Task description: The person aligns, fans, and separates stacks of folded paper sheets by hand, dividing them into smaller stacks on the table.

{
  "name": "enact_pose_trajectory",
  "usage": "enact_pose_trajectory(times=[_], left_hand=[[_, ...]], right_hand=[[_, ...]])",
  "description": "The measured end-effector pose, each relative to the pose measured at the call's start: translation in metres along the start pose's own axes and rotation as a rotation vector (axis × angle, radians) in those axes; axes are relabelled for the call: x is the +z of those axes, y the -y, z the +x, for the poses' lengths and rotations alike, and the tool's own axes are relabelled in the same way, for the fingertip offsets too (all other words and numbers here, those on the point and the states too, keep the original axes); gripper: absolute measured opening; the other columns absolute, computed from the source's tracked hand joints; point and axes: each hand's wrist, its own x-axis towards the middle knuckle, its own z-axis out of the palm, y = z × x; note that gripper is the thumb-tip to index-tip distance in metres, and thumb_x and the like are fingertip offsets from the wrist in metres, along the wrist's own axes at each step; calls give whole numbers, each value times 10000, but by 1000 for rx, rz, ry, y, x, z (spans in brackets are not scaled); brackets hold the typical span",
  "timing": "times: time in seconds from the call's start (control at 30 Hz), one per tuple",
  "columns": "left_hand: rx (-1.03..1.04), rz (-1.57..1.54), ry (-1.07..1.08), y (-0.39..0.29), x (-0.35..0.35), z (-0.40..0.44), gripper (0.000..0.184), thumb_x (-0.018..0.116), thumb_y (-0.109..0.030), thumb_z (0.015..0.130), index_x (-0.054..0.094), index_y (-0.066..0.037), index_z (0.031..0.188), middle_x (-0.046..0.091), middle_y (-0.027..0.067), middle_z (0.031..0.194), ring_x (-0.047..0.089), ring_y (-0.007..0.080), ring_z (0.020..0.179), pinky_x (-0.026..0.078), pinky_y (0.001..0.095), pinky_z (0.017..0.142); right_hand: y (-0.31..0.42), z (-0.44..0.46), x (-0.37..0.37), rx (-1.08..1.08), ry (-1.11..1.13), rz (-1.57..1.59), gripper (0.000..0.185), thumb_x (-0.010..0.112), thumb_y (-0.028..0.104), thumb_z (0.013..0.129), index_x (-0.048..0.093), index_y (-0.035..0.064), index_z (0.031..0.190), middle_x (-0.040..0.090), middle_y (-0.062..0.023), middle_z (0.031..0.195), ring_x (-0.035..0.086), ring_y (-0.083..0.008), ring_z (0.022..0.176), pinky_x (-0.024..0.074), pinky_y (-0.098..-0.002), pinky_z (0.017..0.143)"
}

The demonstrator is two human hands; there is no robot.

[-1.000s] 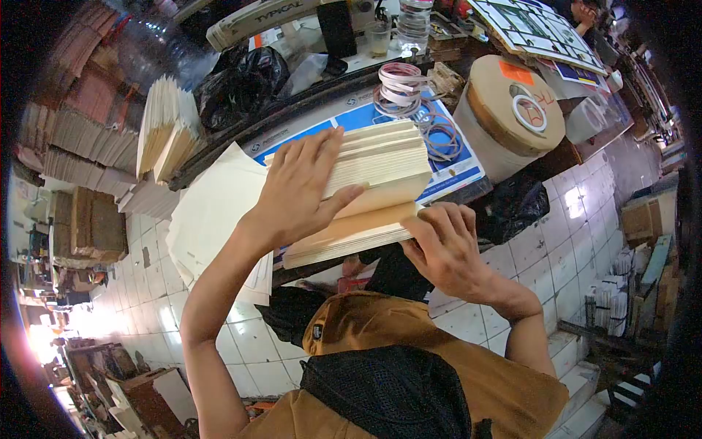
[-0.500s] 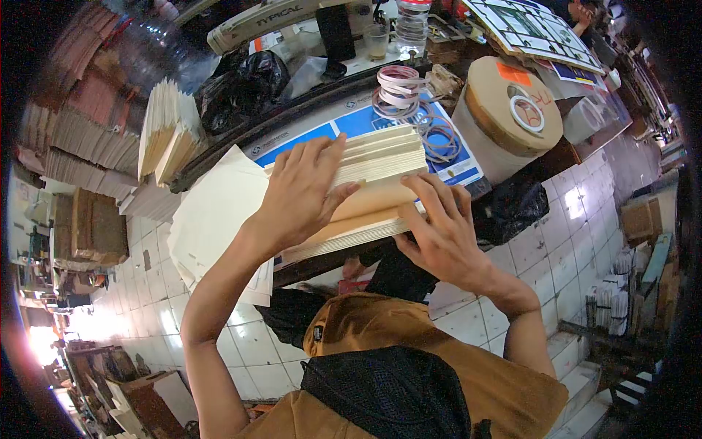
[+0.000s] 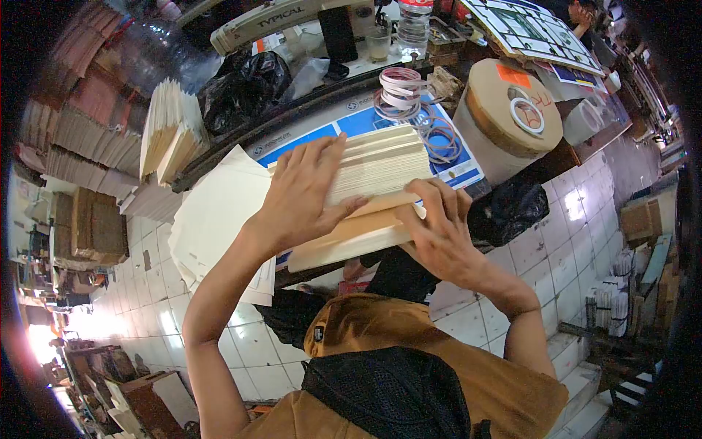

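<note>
A fanned stack of cream paper sheets (image 3: 380, 157), its layered edges showing, lies on the bench. My left hand (image 3: 303, 192) rests across the stack's left part, fingers stretched out and thumb pointing right. At the right end, my right hand (image 3: 442, 230) has its fingers curled around the edge of a folded paper sheet (image 3: 351, 245) on the near side. Part of that grip is hidden behind the fingers. Beside my left forearm, loose cream sheets (image 3: 219, 208) overhang the bench edge.
Behind the stack are a blue printed sheet (image 3: 468, 164) and coiled strips (image 3: 401, 91). A large round roll (image 3: 508, 110) stands at the right, with a black plastic bag (image 3: 512, 208) below it. Folded paper bundles (image 3: 170, 132) stand at the left, near another black bag (image 3: 245, 88).
The near folded sheet has shifted and now shows a smoother face where layered edges were visible. My right hand's fingers have moved slightly; my left hand stays nearly in place.
</note>
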Motion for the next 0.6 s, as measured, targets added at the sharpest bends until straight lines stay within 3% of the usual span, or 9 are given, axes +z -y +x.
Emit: enact_pose_trajectory(times=[0.1, 0.27, 0.4, 0.6], left_hand=[[-12, -8, 11, 1, 0, -1, 885, 618, -552, 864, 308, 14, 1470, 414, 250, 1404, 404, 393, 1310, 281, 498, 1113], [-21, -5, 26, 0, 0, 0, 898, 595, -583, 865, 299, 3, 1478, 408, 246, 1411, 397, 396, 1316, 270, 507, 1120], [-6, -27, -7, -3, -2, -2, 742, 556, -486, 928, 351, -1, 1450, 448, 234, 1366, 432, 384, 1276, 310, 483, 1088], [-48, -117, -30, 6, 0, 11, 456, 525, -332, 981, 509, -10, 1304, 544, 198, 1154, 544, 364, 1082, 432, 438, 941]], right_hand=[[-4, -2, 8, -55, -82, -14, 303, 707, 207, 750, 598, 111, 1016, 479, -80, 1286, 423, -246, 1223, 264, -472, 933], [0, 4, 2, -3, -116, 18, 529, 743, 258, 756, 569, 93, 1227, 472, -84, 1327, 405, -251, 1265, 250, -483, 968], [-6, 23, -7, 49, 10, 23, 756, 778, 287, 728, 474, 77, 1387, 453, -103, 1356, 395, -269, 1293, 235, -487, 1008], [-6, 34, -15, 86, 113, -1, 822, 821, 294, 670, 459, 61, 1370, 447, -125, 1310, 395, -278, 1277, 255, -493, 1004]])
